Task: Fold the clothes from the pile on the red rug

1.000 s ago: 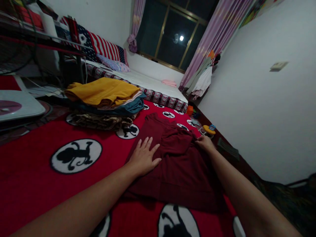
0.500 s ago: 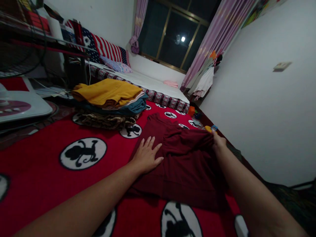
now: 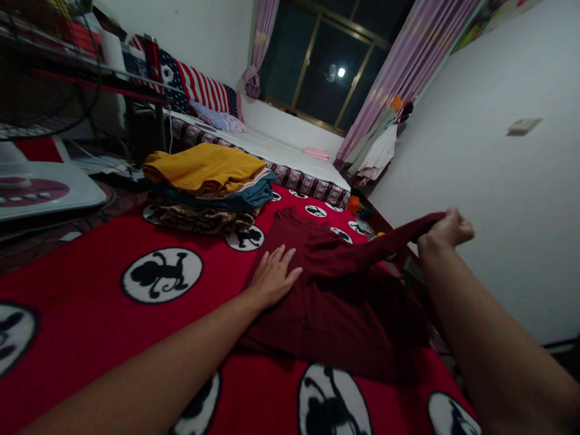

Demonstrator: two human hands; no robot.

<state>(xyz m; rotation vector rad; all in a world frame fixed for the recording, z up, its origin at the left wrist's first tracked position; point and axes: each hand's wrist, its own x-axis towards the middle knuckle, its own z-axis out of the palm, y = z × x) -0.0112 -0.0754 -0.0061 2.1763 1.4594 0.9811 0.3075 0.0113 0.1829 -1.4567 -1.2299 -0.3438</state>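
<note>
A dark red long-sleeved top [image 3: 326, 314] lies partly folded on a red blanket [image 3: 90, 350] with white ovals and black monkey figures. My left hand [image 3: 274, 278] rests flat on the top, fingers spread. Off to the right, my right hand [image 3: 448, 228] grips the end of a sleeve [image 3: 389, 244] and holds it stretched out and raised above the blanket. The far end of the sleeve is hidden inside my fist.
Beyond my left hand stands a stack of folded clothes [image 3: 208, 175], mustard on top. A white appliance [image 3: 45, 190] and a fan [image 3: 40, 90] are at the left. A bed [image 3: 276, 148] stands under the window; a white wall [image 3: 502, 199] rises at the right.
My right hand has moved right and up, pulling the sleeve out straight from the bunched cloth. My left hand stays flat on the top.
</note>
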